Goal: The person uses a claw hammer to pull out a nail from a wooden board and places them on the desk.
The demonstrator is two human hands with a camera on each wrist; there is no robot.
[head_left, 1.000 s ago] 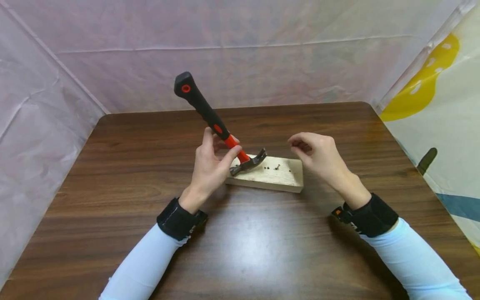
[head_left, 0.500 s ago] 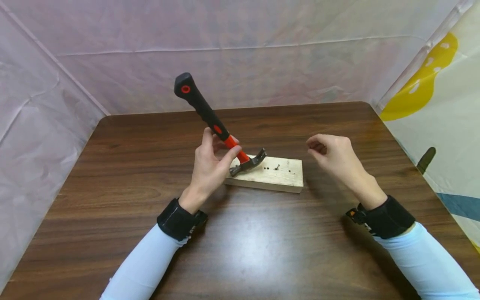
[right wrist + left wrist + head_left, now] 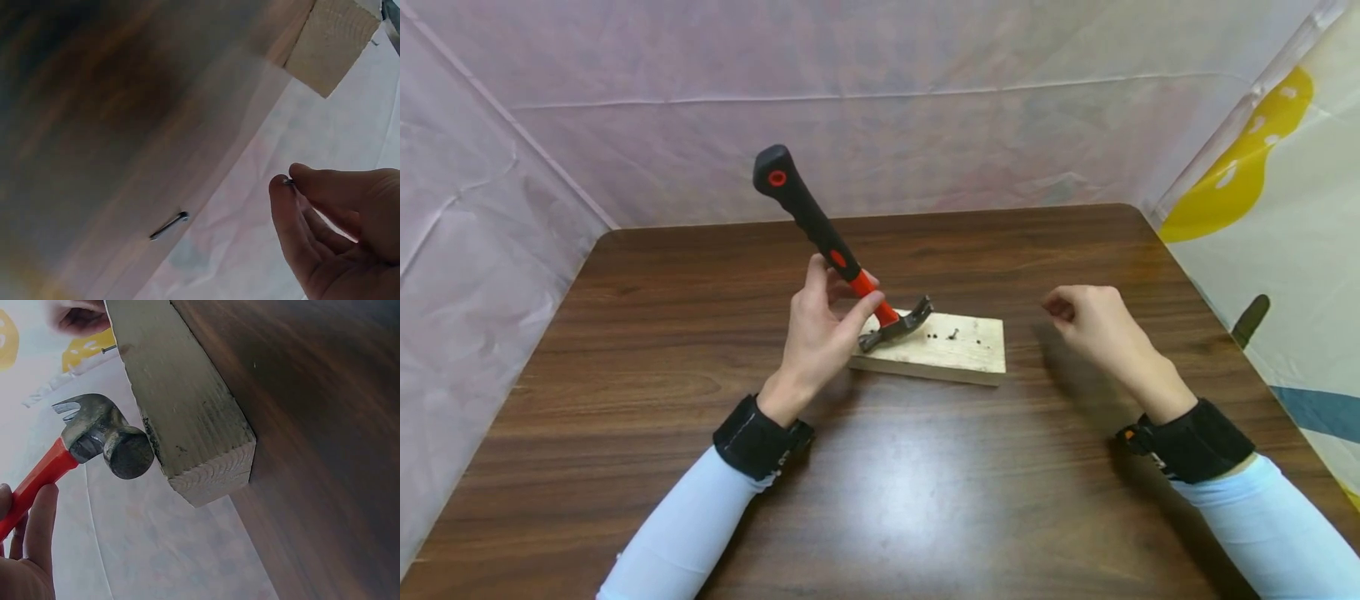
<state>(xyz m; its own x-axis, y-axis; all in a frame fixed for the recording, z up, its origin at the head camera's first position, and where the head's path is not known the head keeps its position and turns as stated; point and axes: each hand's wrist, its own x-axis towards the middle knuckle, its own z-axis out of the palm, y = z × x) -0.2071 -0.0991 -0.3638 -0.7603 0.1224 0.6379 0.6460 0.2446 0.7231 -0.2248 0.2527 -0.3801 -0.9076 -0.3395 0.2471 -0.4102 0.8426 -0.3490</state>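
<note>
My left hand [image 3: 822, 337] grips the red neck of a claw hammer [image 3: 805, 212], just above its head. The hammer leans with its black handle up and left, its steel head [image 3: 100, 434] at the left end of a pale wood block [image 3: 958, 354]. A nail [image 3: 953, 334] sticks up from the block's top, beside several small dark holes. Out to the right of the block, my right hand [image 3: 1093, 321] is raised over the table. Its thumb and forefinger [image 3: 284, 203] pinch a nail [image 3: 287, 181], mostly hidden, with only a small metal bit showing.
Another nail [image 3: 169, 226] lies on the brown wooden table [image 3: 647, 333] near the right hand. Pale sheeting [image 3: 880, 125] hangs behind the table's far edge, and a printed sheet [image 3: 1300, 275] hangs along the right side.
My right hand has moved right, away from the block, and slightly nearer the front. The left hand has stayed in place, with the hammer handle tipping very slightly right.
</note>
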